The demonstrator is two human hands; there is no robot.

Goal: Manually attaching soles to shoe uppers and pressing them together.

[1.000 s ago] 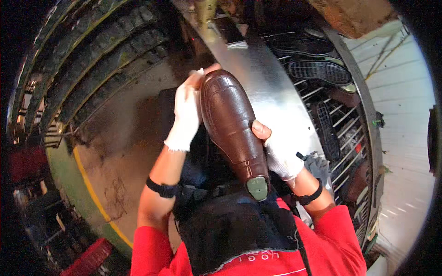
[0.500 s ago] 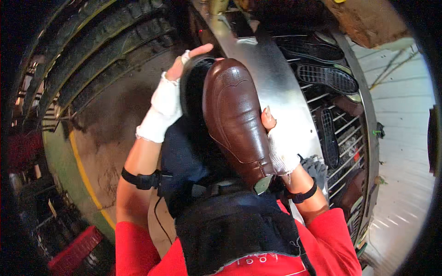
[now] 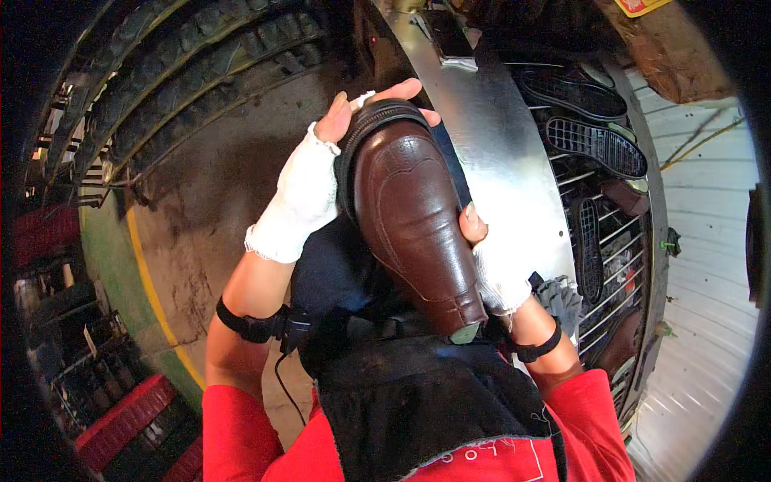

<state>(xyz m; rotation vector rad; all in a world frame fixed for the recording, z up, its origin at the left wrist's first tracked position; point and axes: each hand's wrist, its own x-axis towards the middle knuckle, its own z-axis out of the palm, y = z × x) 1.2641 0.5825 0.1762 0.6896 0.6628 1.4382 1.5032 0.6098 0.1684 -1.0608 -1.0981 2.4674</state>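
Note:
A brown leather shoe upper (image 3: 418,209), stretched on a last with a green end (image 3: 465,334), lies lengthwise in front of me, toe away. Round its toe curves the ribbed edge of a black shoe sole (image 3: 389,115), whose rest is hidden under the upper. My left hand (image 3: 309,181), in a white fingerless glove, grips that sole at the toe, thumb on the near left and fingertips showing beyond it. My right hand (image 3: 494,265), gloved alike, holds the upper along its right side near the heel, thumb on top and fingers hidden beneath.
A shiny metal bench (image 3: 502,136) runs along my right, with a dark flat object (image 3: 450,38) at its far end. Beyond it, a barred rack holds several black soles (image 3: 596,148). Dark tiered racks (image 3: 201,72) stand far left. Grey gloves (image 3: 560,301) lie by my right forearm.
My left hand has moved right and closed on the sole, whose edge now wraps the upper's toe. The upper has shifted slightly right and nearer, still in my right hand.

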